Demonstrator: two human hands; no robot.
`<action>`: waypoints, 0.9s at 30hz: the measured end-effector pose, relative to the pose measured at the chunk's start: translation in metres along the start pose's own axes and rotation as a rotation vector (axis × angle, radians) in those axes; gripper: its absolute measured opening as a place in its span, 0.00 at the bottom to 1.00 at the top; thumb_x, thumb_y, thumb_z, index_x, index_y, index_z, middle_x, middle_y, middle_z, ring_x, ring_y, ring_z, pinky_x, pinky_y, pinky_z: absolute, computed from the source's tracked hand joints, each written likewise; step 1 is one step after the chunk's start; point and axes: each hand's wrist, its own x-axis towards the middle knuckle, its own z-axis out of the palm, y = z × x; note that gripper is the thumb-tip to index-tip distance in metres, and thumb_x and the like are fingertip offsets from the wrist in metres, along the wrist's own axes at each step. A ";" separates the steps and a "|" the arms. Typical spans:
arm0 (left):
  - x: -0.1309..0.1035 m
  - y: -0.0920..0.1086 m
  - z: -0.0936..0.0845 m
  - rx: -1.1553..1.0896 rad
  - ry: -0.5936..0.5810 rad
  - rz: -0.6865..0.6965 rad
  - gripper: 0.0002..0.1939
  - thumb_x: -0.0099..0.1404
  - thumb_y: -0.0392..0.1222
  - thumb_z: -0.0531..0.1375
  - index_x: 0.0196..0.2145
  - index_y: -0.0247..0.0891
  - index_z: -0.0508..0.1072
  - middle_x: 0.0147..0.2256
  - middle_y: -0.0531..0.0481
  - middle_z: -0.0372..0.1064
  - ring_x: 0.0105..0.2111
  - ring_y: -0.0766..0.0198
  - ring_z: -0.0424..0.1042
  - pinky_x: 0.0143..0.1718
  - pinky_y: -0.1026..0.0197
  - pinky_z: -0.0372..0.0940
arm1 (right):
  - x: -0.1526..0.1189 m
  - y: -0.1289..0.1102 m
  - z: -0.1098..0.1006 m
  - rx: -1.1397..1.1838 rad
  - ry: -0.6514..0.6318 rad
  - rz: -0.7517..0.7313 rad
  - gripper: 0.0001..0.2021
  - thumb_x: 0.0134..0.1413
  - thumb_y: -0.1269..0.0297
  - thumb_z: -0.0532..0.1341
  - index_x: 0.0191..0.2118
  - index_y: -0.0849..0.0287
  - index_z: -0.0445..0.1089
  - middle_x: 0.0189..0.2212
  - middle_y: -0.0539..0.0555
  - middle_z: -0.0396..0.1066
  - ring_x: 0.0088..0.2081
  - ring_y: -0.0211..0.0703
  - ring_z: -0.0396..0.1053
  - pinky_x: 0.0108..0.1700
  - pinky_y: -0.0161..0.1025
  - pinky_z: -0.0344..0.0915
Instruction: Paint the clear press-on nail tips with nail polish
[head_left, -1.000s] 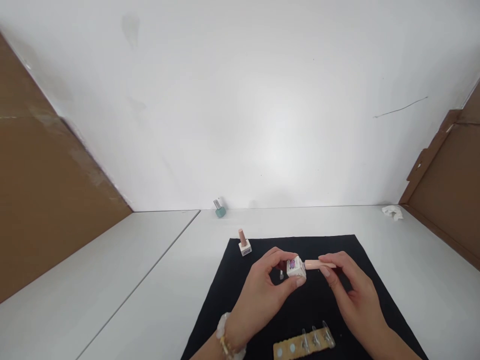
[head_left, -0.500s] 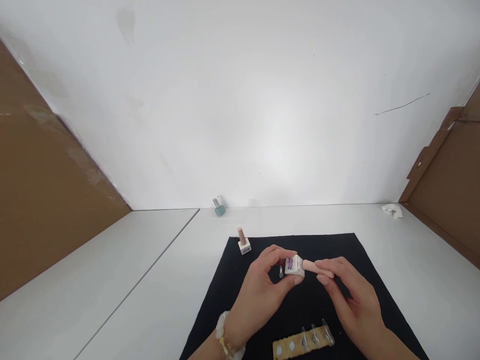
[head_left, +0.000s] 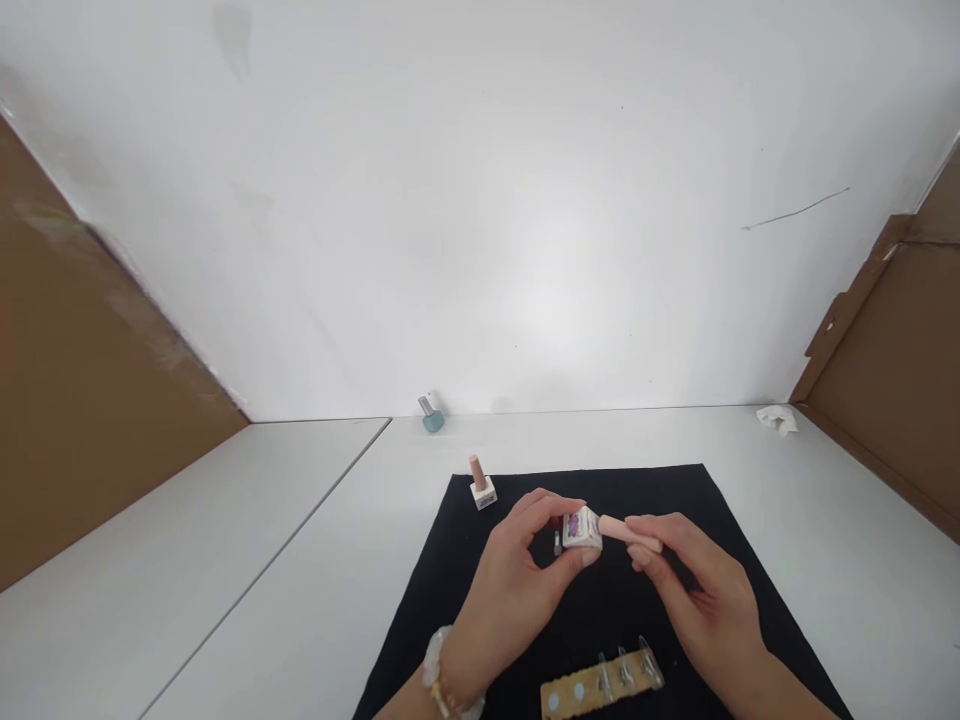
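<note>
Over the black mat, my left hand (head_left: pixel 517 570) grips a white nail polish bottle (head_left: pixel 583 529) between thumb and fingers, tilted so its neck faces right. My right hand (head_left: pixel 697 580) pinches the bottle's long pale-pink cap (head_left: pixel 630 532), which lies at the neck; whether it is fully seated I cannot tell. Behind the bottle, partly hidden by my left hand, a small dark-red bottle with a silvery cap (head_left: pixel 557 543) shows. Below my hands lies a tan strip (head_left: pixel 592 688) with clear nail tips standing on its right part and pale round dots on its left.
A second white bottle with a pink cap (head_left: pixel 481 488) stands at the mat's back left corner. Farther back, a teal polish bottle (head_left: pixel 432 418) rests by the white wall. Crumpled white tissue (head_left: pixel 778 419) lies at the back right. Brown cardboard panels (head_left: pixel 892 350) flank the table.
The whole view has shifted slightly, so everything appears a little farther left. Both hands keep the same hold on the bottle and its cap.
</note>
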 end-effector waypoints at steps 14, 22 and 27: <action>0.000 -0.003 0.000 0.010 0.008 0.013 0.10 0.61 0.37 0.67 0.41 0.46 0.80 0.38 0.52 0.75 0.40 0.56 0.76 0.43 0.54 0.70 | 0.001 0.001 0.001 0.047 -0.010 0.040 0.07 0.64 0.66 0.66 0.46 0.51 0.81 0.31 0.50 0.81 0.30 0.40 0.79 0.34 0.32 0.76; -0.004 -0.009 0.006 0.019 0.010 0.119 0.13 0.61 0.31 0.65 0.42 0.46 0.79 0.42 0.51 0.76 0.44 0.56 0.76 0.46 0.54 0.69 | 0.006 0.002 -0.002 0.163 -0.047 0.346 0.12 0.64 0.53 0.66 0.38 0.55 0.81 0.20 0.49 0.77 0.21 0.40 0.76 0.27 0.33 0.76; -0.003 -0.005 0.005 0.008 0.033 0.090 0.10 0.60 0.34 0.66 0.40 0.45 0.78 0.40 0.52 0.76 0.41 0.56 0.76 0.44 0.54 0.69 | 0.001 0.005 0.001 0.178 0.015 0.311 0.08 0.64 0.56 0.67 0.43 0.52 0.82 0.23 0.49 0.78 0.25 0.41 0.79 0.31 0.33 0.77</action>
